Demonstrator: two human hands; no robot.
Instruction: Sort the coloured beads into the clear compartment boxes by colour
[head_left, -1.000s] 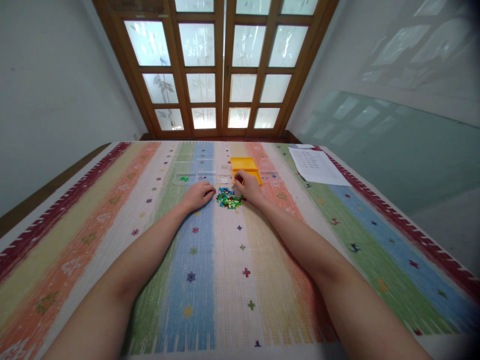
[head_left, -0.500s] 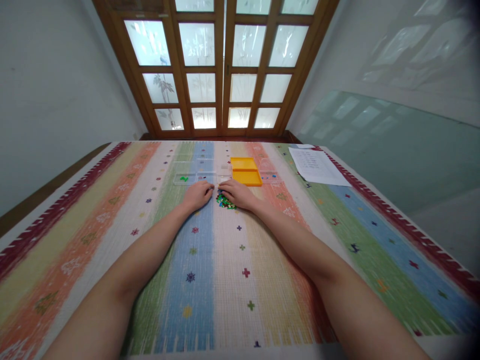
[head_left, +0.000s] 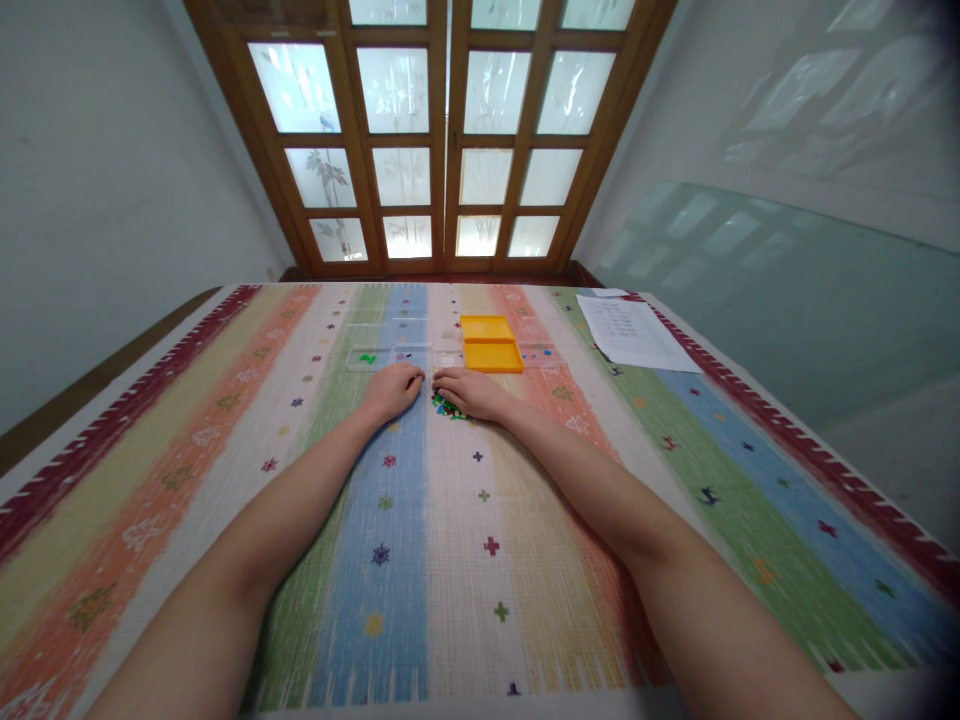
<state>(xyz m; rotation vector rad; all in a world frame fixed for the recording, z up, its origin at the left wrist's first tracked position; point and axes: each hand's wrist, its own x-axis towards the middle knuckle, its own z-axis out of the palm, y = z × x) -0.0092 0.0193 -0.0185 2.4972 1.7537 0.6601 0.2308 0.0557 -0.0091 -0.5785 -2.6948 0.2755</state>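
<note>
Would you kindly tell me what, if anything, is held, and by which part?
It cannot be told: the right grip hides part of the pile, and anything in the left grip is too small to see.

the left hand [head_left: 393, 391] and the right hand [head_left: 474, 391] are showing bare, slim wrists [head_left: 368, 412] widening into bare, rounded forearms [head_left: 300, 510].

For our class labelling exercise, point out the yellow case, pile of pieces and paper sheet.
Yellow case [head_left: 493, 357], head view: floor of nearer half.
Pile of pieces [head_left: 448, 408], head view: uncovered near part.
Paper sheet [head_left: 637, 334], head view: middle.
</note>
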